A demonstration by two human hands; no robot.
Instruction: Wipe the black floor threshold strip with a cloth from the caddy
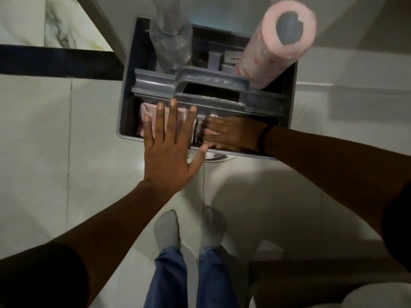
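Two hands reach into the caddy [124, 107]: left hand [169, 147] flat, fingers spread, steadying pink cloths [144, 121]; right hand [229, 134] apparently gripping one cloth beside it. The black threshold strip [55, 62] lies beyond the left hand.

Near compartment: both hands [169, 150] [229, 132] fill it.
Far compartment: bottle [171, 36] and roll [275, 38] block.
Centre: handle [211, 87] bars.
Strip [55, 63]: clear.
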